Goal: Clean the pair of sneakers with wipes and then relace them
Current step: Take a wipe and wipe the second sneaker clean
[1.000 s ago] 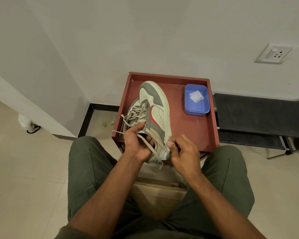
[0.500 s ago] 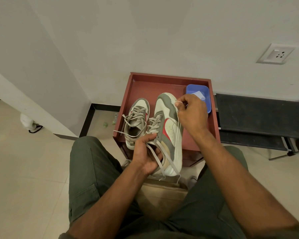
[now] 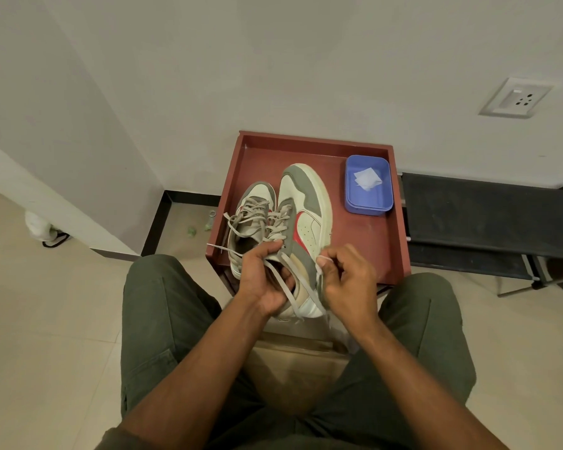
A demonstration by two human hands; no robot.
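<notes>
1. Plain white walls meet in a corner; a red-brown tray table (image 3: 371, 241) stands against the far wall, and I sit facing it, knees either side of its near edge.
2. My left hand (image 3: 264, 280) grips the right-hand sneaker (image 3: 306, 219) at its collar, fingers curled around the heel end, toe pointing away from me.
3. My right hand (image 3: 348, 280) pinches a loose grey lace (image 3: 285, 280) end between thumb and fingertips, just beside the shoe's outer side.
4. Second sneaker (image 3: 251, 219) sits on the tray, touching the held one on its left, laces loose.
5. Blue tub (image 3: 368, 203) at the tray's far right holds a white wipe (image 3: 367, 178).
6. Black bench (image 3: 488, 219) stands right of the table; a wall socket (image 3: 515, 98) above it.
</notes>
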